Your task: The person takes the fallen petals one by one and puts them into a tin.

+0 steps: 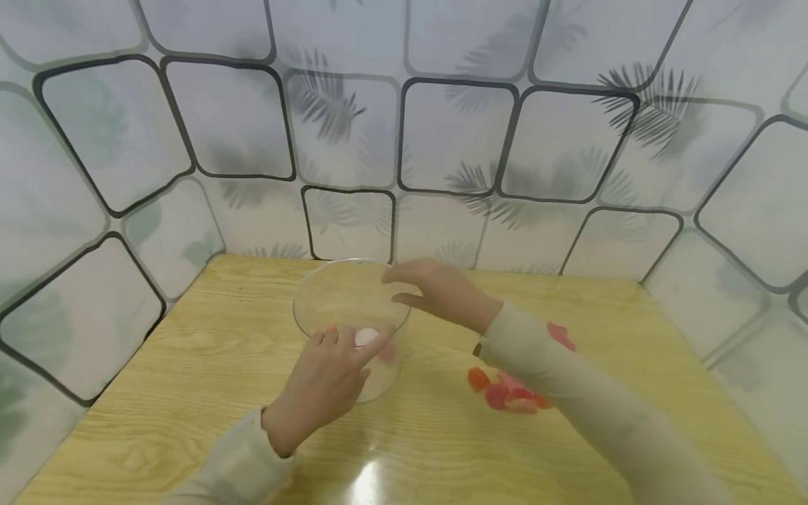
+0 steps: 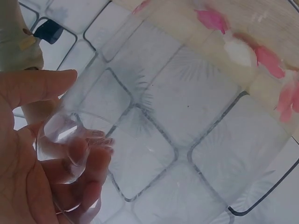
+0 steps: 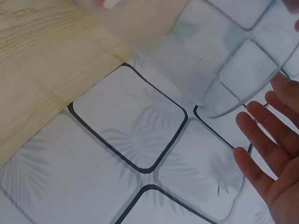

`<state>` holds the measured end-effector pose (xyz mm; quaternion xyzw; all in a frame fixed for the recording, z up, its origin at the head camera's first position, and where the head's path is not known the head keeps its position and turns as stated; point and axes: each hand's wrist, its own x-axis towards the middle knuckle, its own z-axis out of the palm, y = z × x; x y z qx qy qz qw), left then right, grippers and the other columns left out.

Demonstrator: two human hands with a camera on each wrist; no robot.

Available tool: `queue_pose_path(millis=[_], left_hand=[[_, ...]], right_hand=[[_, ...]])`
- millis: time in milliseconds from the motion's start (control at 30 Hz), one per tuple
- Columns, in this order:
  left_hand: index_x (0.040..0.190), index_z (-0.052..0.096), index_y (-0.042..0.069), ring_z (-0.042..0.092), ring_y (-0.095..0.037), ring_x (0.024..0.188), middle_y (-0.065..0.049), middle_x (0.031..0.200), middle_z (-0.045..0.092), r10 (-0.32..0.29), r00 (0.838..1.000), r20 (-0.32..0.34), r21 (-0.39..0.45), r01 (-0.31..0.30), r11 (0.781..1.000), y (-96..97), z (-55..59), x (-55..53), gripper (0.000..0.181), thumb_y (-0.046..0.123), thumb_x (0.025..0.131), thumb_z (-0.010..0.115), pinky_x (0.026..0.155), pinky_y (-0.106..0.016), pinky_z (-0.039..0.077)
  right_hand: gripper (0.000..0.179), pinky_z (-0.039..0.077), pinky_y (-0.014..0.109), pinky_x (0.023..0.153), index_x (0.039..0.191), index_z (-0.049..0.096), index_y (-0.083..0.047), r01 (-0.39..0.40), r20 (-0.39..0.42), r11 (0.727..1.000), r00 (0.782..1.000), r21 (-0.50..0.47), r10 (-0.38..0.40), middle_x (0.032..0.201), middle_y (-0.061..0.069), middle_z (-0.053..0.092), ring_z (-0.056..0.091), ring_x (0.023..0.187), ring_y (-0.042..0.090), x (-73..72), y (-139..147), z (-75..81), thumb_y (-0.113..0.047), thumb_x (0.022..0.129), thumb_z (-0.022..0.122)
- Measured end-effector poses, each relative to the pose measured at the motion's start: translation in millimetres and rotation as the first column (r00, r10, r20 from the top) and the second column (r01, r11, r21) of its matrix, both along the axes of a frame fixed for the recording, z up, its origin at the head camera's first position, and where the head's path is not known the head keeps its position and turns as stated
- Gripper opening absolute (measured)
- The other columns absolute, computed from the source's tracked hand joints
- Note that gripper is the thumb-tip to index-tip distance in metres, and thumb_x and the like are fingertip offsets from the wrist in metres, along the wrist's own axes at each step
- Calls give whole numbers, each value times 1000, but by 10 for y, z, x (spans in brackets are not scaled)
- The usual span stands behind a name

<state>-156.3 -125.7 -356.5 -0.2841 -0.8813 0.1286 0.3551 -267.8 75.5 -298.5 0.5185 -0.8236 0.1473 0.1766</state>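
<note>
A clear cylindrical vase (image 1: 362,382) stands upright on the table, with pink, white and orange petals (image 2: 238,49) low inside it. At its near rim, my left hand (image 1: 328,379) holds on with bent fingers, and these show partly through the clear wall in the left wrist view. Beside the far right of the rim is my right hand (image 1: 445,294), with nothing in it. Its fingers (image 3: 261,133) are spread and relaxed, close to the vase's rim in the right wrist view.
Loose red, pink and orange petals (image 1: 497,396) lie in a pile on the wooden table (image 1: 208,351), right of the vase, partly under the right forearm. More petals (image 1: 559,334) lie further back. A patterned wall covering (image 1: 454,140) rises behind the table and on both sides.
</note>
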Motion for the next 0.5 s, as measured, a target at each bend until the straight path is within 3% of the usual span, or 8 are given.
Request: queue_pose_path(millis=[267,500], left_hand=[[128,53,25,36,-12,49,-2,66,52,5,998,55,3,-5,1000,7,1,-31,70,39,64,79,48,-23,34],[123,56,23,39,-13,48,-4,70,58,1,998,70,23,-3,1000,24,15,-21,65,38,64,80,47,-24,35]], right_hand=[[32,50,38,91,106,68,-5,85,-40,996,996,-1,-85,107,7,71,66,102,22,131,597,-10,-11,76,76],[29,54,37,83,101,70,-9,181,-13,967,983,177,-182,100,4,72,68,93,20,385,1151,-342,-13,74,78]])
